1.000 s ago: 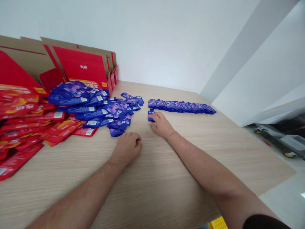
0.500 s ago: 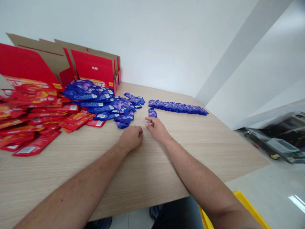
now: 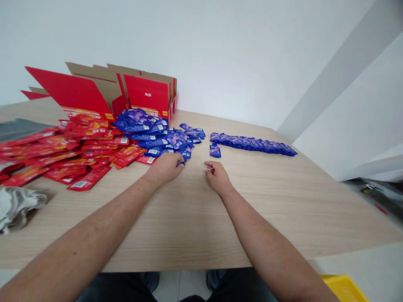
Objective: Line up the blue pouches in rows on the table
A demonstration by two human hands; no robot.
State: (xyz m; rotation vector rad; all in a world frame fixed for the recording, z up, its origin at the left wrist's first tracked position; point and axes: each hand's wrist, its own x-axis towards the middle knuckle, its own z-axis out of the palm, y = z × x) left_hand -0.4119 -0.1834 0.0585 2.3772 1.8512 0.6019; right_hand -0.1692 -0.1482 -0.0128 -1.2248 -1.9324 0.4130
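Note:
My left hand [image 3: 166,168] rests at the near edge of a loose heap of blue-purple sachets [image 3: 160,136], its fingertips shut on a blue sachet [image 3: 181,164]. My right hand [image 3: 218,177] lies on the bare wood, its thumb and forefinger close together with nothing visible between them. Just beyond that hand is a small stack of blue sachets [image 3: 215,152]. Behind the stack, a long overlapping row of blue sachets [image 3: 253,144] runs to the right. Left of the blue heap spreads a larger pile of red sachets [image 3: 75,153].
An opened red-and-kraft cardboard carton [image 3: 147,94] stands behind the heaps on the light wood table [image 3: 201,226]. A crumpled grey cloth [image 3: 17,208] and a dark sheet [image 3: 19,128] lie at the left. A yellow crate [image 3: 343,288] sits on the floor at lower right.
My left hand has moved onto the blue heap's near edge and taken a sachet. My right hand has drawn back from the small stack. The view has shifted, showing more of the table.

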